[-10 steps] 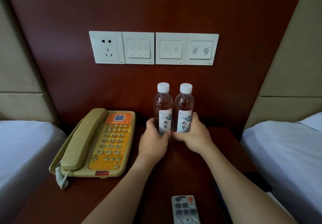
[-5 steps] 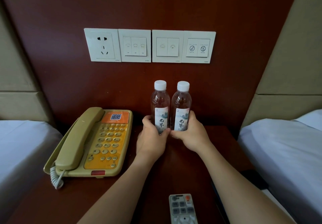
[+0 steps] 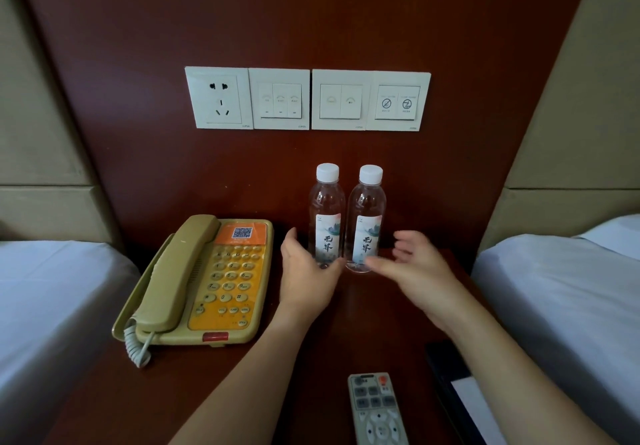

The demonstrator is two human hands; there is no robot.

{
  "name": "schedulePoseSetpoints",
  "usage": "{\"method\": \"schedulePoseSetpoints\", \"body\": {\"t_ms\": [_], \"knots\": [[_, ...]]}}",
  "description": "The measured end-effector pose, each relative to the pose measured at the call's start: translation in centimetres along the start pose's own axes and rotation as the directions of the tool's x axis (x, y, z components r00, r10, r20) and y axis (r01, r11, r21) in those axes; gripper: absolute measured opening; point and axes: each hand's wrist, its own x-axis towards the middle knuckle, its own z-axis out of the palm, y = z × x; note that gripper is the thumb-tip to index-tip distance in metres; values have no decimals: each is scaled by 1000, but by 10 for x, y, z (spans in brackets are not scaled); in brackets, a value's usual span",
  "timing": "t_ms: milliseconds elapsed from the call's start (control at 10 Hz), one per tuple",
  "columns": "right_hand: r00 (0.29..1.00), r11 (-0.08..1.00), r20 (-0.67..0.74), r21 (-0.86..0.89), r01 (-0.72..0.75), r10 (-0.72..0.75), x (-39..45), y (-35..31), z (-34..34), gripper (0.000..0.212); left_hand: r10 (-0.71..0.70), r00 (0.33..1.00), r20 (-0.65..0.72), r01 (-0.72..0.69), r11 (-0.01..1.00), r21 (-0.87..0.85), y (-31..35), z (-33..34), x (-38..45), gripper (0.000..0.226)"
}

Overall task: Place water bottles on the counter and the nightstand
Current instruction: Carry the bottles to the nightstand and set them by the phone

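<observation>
Clear plastic water bottles with white caps (image 3: 346,223) are standing upright, touching, at the back of the dark red-brown wooden table (image 3: 221,392). Left hand (image 3: 304,278) and right hand (image 3: 415,271) are flanking them just in front, fingers spread, gripping nothing.

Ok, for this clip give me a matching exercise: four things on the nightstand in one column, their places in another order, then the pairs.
Things:
1. telephone
2. water bottles
3. remote control
4. left hand

Places:
A. near edge of the nightstand, in the foreground
B. upright side by side against the back panel
C. left part of the top, handset on its cradle
D. open, beside the left bottle

Pairs: 1-C, 2-B, 3-A, 4-D
</observation>
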Motion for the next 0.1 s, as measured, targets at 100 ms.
{"method": "schedulePoseSetpoints", "body": {"t_ms": [100], "knots": [[987,993,-132,61,101,-92,-45,-32,-47,58,-7,999,38,7,1000,5,2,-8,-16,102]]}}
